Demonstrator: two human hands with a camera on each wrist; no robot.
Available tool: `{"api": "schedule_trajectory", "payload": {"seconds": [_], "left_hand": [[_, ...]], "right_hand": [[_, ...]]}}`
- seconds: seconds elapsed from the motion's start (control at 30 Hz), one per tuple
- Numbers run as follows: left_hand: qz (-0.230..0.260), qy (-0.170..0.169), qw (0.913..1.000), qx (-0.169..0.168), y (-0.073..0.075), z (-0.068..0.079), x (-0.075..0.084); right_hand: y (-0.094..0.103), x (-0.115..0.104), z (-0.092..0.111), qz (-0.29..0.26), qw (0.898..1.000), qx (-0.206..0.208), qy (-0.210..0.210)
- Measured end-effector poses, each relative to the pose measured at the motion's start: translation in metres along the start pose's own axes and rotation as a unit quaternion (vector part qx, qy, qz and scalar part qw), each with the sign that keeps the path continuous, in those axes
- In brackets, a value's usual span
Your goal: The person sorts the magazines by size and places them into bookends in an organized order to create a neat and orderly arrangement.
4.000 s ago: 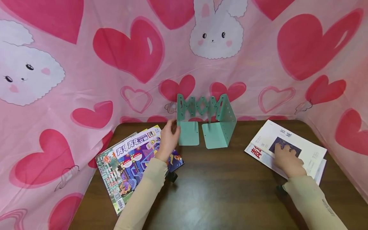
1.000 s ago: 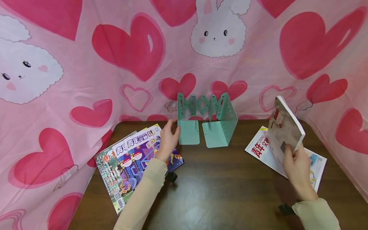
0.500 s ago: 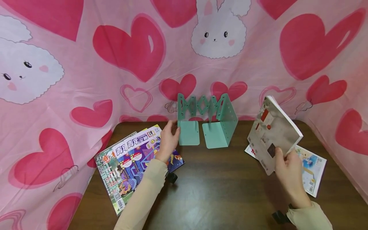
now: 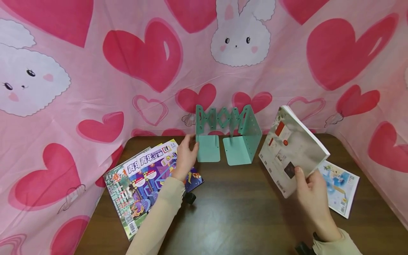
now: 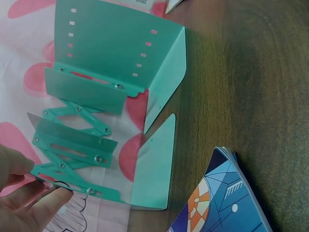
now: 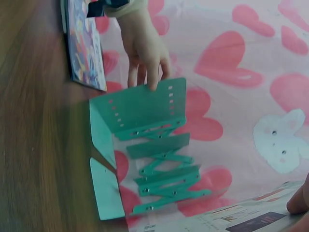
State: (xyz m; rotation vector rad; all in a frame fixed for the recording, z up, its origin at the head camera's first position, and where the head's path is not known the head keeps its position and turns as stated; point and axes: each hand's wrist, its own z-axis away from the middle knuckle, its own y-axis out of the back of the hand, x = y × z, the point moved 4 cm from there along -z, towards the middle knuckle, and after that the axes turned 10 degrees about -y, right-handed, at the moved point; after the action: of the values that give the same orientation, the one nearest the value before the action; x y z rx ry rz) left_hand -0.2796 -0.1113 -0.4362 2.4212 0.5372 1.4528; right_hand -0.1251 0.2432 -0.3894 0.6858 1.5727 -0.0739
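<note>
A green expandable bookend (image 4: 208,148) with a folding lattice back and two upright ends stands at the back middle of the table. My left hand (image 4: 186,156) grips its left end panel, thumb on one face and fingers on the other in the left wrist view. My right hand (image 4: 313,198) holds a thick magazine (image 4: 291,148) up and tilted, thumb on its pale back cover, right of the bookend. The right wrist view catches only the fingers (image 6: 298,200) at that magazine's edge. Below it, another magazine (image 4: 339,187) lies on the table, partly hidden.
Several overlapping magazines (image 4: 149,177) lie at the left of the brown wooden table (image 4: 236,216), partly under my left forearm. Behind the table hangs a pink cloth (image 4: 197,67) with hearts and rabbits.
My right hand has picked the top magazine off the right pile, raised it, and carried it left toward the bookend, its back cover turning into view. The left hand stays on the bookend.
</note>
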Motion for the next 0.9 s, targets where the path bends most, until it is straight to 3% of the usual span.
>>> {"api": "schedule_trajectory", "payload": {"seconds": [0.27,0.53,0.7,0.9], "left_hand": [[-0.004,-0.021,0.9997,0.016,0.0,0.003,0.0],[-0.016,-0.044,0.9985,0.028,0.0,0.0,0.002],[-0.018,-0.04,0.9987,0.026,0.001,-0.001,0.004],[-0.018,-0.035,0.999,0.023,0.0,-0.002,0.003]], "right_hand": [[-0.006,-0.008,0.016,0.02,0.999,-0.034,0.028],[-0.008,-0.013,0.031,0.007,0.998,-0.036,0.049],[-0.014,-0.021,0.034,-0.004,0.996,-0.049,0.071],[-0.026,-0.028,0.031,-0.013,0.996,-0.071,0.061]]}}
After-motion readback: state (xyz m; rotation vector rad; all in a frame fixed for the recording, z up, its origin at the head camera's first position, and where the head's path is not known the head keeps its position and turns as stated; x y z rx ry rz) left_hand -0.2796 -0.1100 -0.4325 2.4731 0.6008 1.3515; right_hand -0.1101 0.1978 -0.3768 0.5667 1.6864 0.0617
